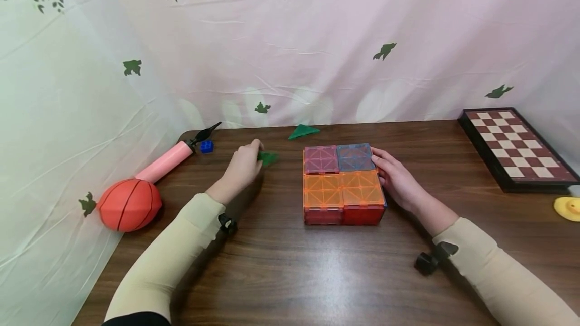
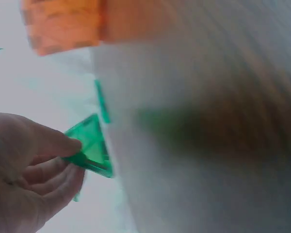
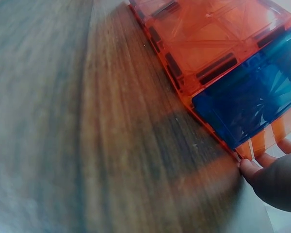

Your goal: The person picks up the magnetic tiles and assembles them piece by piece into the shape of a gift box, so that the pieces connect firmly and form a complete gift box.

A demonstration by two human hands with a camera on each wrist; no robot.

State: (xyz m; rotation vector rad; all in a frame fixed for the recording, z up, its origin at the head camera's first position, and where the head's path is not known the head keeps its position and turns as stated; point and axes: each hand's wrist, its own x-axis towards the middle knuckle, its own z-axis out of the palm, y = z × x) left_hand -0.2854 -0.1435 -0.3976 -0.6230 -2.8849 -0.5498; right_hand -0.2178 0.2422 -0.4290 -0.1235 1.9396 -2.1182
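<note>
My left hand [image 1: 242, 167] pinches a translucent green triangular magnetic tile [image 2: 91, 144] between thumb and fingers, held above the table left of a box of magnetic tiles. In the head view this green tile shows just past the fingertips. The box [image 1: 342, 197] has a pink and a blue square on top at the back, orange squares in front and red sides. At its back right corner my right hand [image 1: 399, 177] grips the side, thumb and fingers around the edge. The right wrist view shows the thumb at a corner beside a blue tile [image 3: 250, 92].
Another green triangular tile [image 1: 303, 131] lies behind the box near the cloth backdrop. On the left are a pink pump [image 1: 165, 161], a red ball [image 1: 129, 205] and a blue brick [image 1: 206, 146]. A checkered board [image 1: 516, 145] and yellow toy [image 1: 567, 208] lie right.
</note>
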